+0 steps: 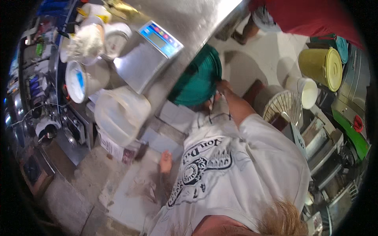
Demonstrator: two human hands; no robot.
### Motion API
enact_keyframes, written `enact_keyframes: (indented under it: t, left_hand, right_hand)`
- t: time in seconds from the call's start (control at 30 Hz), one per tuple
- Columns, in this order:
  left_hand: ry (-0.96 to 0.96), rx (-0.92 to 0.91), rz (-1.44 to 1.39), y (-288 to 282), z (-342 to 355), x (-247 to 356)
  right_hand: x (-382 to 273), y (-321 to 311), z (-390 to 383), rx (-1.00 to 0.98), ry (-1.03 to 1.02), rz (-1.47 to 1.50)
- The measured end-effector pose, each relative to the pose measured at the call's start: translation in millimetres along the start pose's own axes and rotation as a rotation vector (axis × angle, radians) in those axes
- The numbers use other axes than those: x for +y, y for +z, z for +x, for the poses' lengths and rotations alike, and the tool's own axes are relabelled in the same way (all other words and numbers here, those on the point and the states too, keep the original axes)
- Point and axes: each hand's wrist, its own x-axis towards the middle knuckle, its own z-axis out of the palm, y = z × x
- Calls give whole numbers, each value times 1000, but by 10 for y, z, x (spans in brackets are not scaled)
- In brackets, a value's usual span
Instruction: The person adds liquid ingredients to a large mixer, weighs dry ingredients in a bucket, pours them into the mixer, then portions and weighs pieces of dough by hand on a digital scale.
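Observation:
My right hand (223, 87) is at the lower right rim of a round green bin (199, 76), beside the steel counter. Its fingers seem closed on the rim, though they are partly hidden. Below the counter, near the left edge of my white shirt, hangs my left hand (166, 161). It is small and somewhat blurred, with fingers loosely extended and nothing visible in them. Closest to it on the counter side is a translucent plastic container (122, 114).
A digital scale (143, 55) rests on the steel counter (177, 15) beside white tubs (84, 80). At right stand a yellow lidded bin (319, 69), a white bucket (305, 92) and a wire basket (281, 106). Someone in red (315, 17) is at the upper right.

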Motion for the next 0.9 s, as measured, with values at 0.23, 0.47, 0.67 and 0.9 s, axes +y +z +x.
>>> enact_keyframes:
  t: [0.23, 0.47, 0.67, 0.9]
  left_hand:
    - [267, 166, 57, -494, 244, 298]
    - [158, 14, -277, -565, 521, -83]
    - [204, -67, -187, -624, 1008, 118]
    - [99, -100, -323, -624, 1531, 321]
  right_hand:
    - [839, -648, 212, 186, -372, -311]
    - [621, -652, 145, -87, -266, 169]
    - [490, -769, -61, 130, -344, -45]
    - [1231, -848, -430, 170, -416, 157]
